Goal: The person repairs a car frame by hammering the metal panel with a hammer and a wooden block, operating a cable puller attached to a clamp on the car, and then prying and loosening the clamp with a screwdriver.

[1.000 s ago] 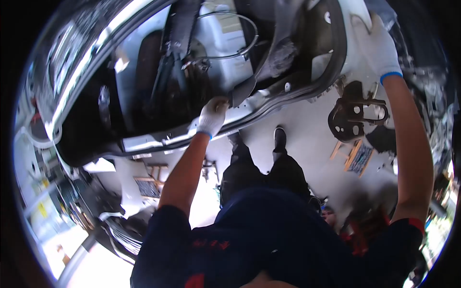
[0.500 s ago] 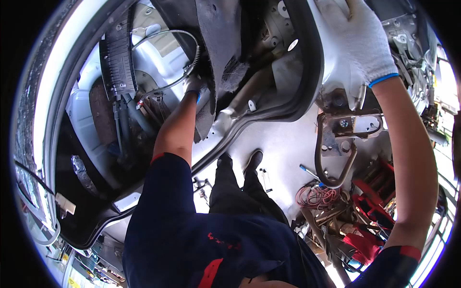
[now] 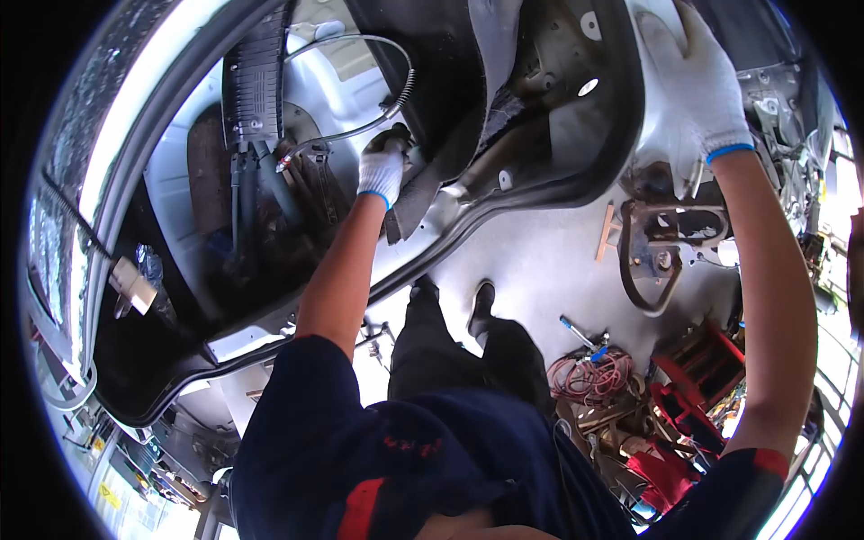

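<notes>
Deeper into the car body, the left hand [image 3: 385, 166] has moved from the door sill [image 3: 360, 292], where it was one second ago, to a place just beside the thin cable [image 3: 411, 79]. Its fingers are curled, but I cannot tell if they pinch something. The cable makes a loop above this hand, and the dark lining [image 3: 412, 205] lies at its right side. The right hand [image 3: 697, 85] remains on the light panel [image 3: 650, 112] – flat, with fingers partly spread. Below it is a metal bracket [image 3: 641, 286] – farther down, a red hose [image 3: 589, 376] lies coiled on the floor [image 3: 531, 261].
</notes>
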The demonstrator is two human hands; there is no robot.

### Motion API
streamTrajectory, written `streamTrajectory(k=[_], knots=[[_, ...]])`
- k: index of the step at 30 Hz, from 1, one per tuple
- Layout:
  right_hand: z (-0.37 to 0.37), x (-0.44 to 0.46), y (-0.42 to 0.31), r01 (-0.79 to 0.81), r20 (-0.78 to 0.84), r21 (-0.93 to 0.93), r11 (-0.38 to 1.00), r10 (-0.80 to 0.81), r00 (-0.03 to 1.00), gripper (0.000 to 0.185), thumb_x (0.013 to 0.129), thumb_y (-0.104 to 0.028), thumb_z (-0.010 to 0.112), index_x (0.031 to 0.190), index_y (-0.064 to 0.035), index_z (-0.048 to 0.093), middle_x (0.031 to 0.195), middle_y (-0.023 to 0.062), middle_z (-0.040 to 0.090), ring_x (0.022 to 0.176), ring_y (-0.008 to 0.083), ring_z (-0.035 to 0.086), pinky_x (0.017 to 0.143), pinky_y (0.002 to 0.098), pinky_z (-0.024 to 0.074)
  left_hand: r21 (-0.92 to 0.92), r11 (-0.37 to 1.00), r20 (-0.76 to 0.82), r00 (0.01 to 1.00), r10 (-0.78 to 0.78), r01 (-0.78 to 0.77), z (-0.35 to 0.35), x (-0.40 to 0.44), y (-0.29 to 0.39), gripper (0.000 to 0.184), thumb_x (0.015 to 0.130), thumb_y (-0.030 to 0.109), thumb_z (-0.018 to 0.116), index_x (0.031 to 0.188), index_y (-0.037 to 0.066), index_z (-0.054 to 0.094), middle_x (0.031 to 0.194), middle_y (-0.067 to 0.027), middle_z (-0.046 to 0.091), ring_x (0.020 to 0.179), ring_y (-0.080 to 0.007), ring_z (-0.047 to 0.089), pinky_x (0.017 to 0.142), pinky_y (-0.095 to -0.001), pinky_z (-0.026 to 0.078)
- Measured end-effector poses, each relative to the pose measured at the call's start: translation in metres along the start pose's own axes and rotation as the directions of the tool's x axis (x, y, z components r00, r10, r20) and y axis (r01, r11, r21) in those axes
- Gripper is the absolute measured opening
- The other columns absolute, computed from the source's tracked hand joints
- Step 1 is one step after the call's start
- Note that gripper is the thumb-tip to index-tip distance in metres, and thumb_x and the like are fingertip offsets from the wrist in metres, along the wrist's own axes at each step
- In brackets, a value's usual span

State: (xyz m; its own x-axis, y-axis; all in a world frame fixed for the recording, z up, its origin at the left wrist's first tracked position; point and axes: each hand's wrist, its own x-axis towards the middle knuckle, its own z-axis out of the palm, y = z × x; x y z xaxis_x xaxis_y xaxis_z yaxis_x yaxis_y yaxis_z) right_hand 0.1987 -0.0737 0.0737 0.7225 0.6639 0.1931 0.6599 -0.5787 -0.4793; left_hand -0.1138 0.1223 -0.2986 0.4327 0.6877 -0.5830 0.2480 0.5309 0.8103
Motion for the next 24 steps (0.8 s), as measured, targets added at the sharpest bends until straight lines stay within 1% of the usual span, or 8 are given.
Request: streamTrajectory(k=[6,8,9,12,15,16,19,24], knots=[[0.007,-0.024,-0.044,0.017,-0.104,-0.209,0.978,-0.039,0.994,0.043,0.102,-0.035,0.066,0.129,-0.0013,0.063,0.108,0.0307,0.076,0.105,0.0513,0.073,0.090,0.0543,0.0593,-0.037,0.935,0.100,0.929,0.356,-0.354,-0.068,-0.144,0.073,0.017,0.104,0.006,0.060,0.108,0.005,0.077,0.087,0.0024,0.068,0.071,-0.0049,0.057,0.064,-0.0215,0.047],[0.014,-0.012,-0.029,-0.017,-0.065,-0.254,0.967,0.001,0.998,0.041,0.102,-0.034,0.067,0.128,-0.0022,0.065,0.106,0.0260,0.077,0.096,0.0425,0.077,0.083,0.0497,0.0610,0.071,0.868,0.254,0.850,0.461,-0.492,-0.082,-0.211,0.116,0.018,0.104,0.004,0.058,0.107,0.002,0.075,0.084,0.0030,0.064,0.070,-0.0038,0.053,0.061,-0.0221,0.043],[-0.002,-0.019,-0.029,-0.019,-0.023,-0.192,0.981,0.015,1.000,0.067,0.103,-0.058,0.062,0.144,-0.0044,0.062,0.121,0.0319,0.075,0.118,0.0526,0.070,0.103,0.0545,0.0549,0.152,0.793,0.338,0.785,0.520,-0.590,-0.081,-0.242,0.139,0.019,0.103,0.001,0.054,0.106,0.001,0.073,0.083,0.0021,0.063,0.069,-0.0038,0.050,0.060,-0.0230,0.040],[-0.002,-0.012,-0.017,-0.028,0.005,-0.230,0.973,0.030,1.000,0.074,0.102,-0.058,0.061,0.145,0.0017,0.059,0.124,0.0365,0.073,0.120,0.0526,0.070,0.107,0.0550,0.0546,0.234,0.683,0.428,0.704,0.566,-0.692,-0.076,-0.330,0.188,0.024,0.101,0.000,0.047,0.108,-0.002,0.069,0.090,-0.0040,0.066,0.068,-0.0069,0.053,0.059,-0.0242,0.041],[-0.007,-0.014,-0.016,-0.054,0.033,-0.177,0.983,0.061,0.998,0.077,0.102,-0.057,0.058,0.152,0.0005,0.052,0.145,0.0331,0.062,0.132,0.0472,0.066,0.112,0.0529,0.0535,-0.105,0.839,0.310,0.784,0.537,-0.534,-0.049,-0.401,0.203,0.018,0.101,0.010,0.056,0.110,-0.002,0.066,0.100,-0.0125,0.069,0.068,-0.0116,0.057,0.063,-0.0278,0.047],[-0.008,-0.017,-0.014,-0.020,0.029,-0.148,0.989,0.025,0.999,0.078,0.102,-0.056,0.057,0.155,0.0001,0.049,0.146,0.0318,0.062,0.132,0.0474,0.066,0.113,0.0531,0.0531,-0.081,0.735,0.194,0.713,0.674,-0.673,-0.027,-0.417,0.203,0.022,0.105,0.020,0.060,0.109,-0.001,0.065,0.097,-0.0140,0.070,0.068,-0.0125,0.058,0.065,-0.0282,0.048],[-0.013,-0.020,-0.013,-0.074,0.075,-0.057,0.996,0.079,0.994,0.079,0.103,-0.056,0.055,0.159,-0.0023,0.047,0.152,0.0305,0.058,0.138,0.0486,0.060,0.116,0.0530,0.0505,-0.228,0.686,0.266,0.633,0.727,-0.691,0.006,-0.439,0.204,0.028,0.109,0.028,0.061,0.115,0.001,0.061,0.084,-0.0122,0.068,0.070,-0.0152,0.060,0.066,-0.0307,0.048],[-0.031,-0.027,-0.008,0.073,0.109,-0.034,0.997,-0.069,0.992,0.078,0.105,-0.061,0.054,0.156,-0.0028,0.053,0.159,0.0316,0.052,0.145,0.0496,0.052,0.121,0.0540,0.0446,-0.468,0.684,0.253,0.658,0.710,-0.559,0.066,-0.467,0.195,0.027,0.111,0.029,0.061,0.118,0.003,0.060,0.073,-0.0049,0.053,0.063,-0.0144,0.047,0.061,-0.0330,0.042]])
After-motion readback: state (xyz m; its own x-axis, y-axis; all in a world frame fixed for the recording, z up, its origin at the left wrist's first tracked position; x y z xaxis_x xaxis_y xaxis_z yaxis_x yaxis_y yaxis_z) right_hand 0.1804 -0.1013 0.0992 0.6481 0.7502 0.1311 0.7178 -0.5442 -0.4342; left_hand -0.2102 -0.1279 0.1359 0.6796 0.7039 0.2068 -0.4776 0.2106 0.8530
